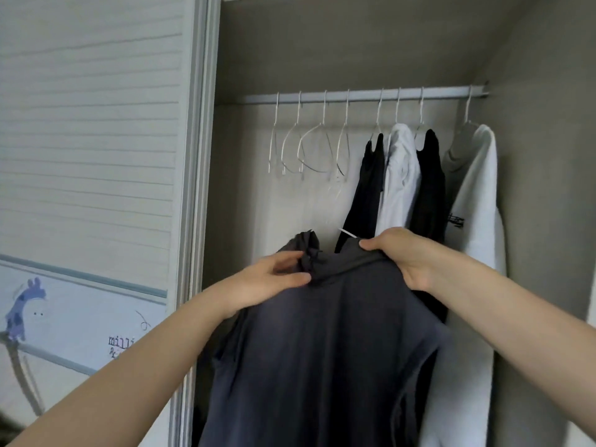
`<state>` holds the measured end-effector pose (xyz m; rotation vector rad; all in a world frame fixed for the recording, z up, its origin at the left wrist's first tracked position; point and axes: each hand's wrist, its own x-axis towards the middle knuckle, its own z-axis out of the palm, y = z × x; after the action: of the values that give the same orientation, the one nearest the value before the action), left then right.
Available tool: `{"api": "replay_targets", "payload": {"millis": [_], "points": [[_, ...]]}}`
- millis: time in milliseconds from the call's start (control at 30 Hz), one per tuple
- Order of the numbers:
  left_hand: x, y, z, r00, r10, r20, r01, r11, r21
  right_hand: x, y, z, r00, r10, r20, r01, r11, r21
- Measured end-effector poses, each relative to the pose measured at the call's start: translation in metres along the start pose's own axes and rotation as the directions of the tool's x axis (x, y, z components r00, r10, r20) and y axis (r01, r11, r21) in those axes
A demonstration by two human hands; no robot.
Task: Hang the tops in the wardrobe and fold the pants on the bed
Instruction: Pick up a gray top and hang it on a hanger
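while 4 tops (401, 175) hang at the right end of the wardrobe rail (364, 95), left hand (274, 279) and right hand (400, 256) each grasp the grey top (322, 350), below the rail, unhung. 4 hangers (309, 150) bare; pants unseen.

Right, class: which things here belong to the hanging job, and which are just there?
Job: dark grey top, held by left hand and right hand; white hanger in it; rail; empty hangers.
Just there: sliding door; giraffe sticker.

Dk grey top (322, 350) — black & white tops on silver rail (364, 95).
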<state>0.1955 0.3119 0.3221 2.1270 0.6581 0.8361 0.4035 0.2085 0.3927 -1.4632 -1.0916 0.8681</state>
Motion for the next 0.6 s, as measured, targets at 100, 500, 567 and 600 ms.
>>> {"api": "replay_targets", "payload": {"millis": [100, 500, 567, 600], "points": [[-0.003, 0.016, 0.024, 0.984, 0.054, 0.172, -0.043, 0.997, -0.066, -0.001, -0.016, 0.019, 0.983, -0.112, -0.148, 0.106, 0.993, -0.051], [0.018, 0.027, 0.069, 0.942, 0.194, -0.273, -0.071, 0.913, 0.402, 0.02, -0.076, 0.05, 0.898, -0.215, -0.383, 0.265, 0.961, 0.083], [0.031, 0.015, 0.063, 0.926, 0.164, -0.34, -0.003, 0.904, 0.428, 0.026, -0.086, 0.045, 0.886, -0.258, -0.384, 0.32, 0.941, 0.108], [0.04, 0.005, 0.06, 0.919, 0.151, -0.363, 0.006, 0.918, 0.397, 0.036, -0.09, 0.041, 0.872, -0.283, -0.399, 0.328, 0.943, 0.05]]}}
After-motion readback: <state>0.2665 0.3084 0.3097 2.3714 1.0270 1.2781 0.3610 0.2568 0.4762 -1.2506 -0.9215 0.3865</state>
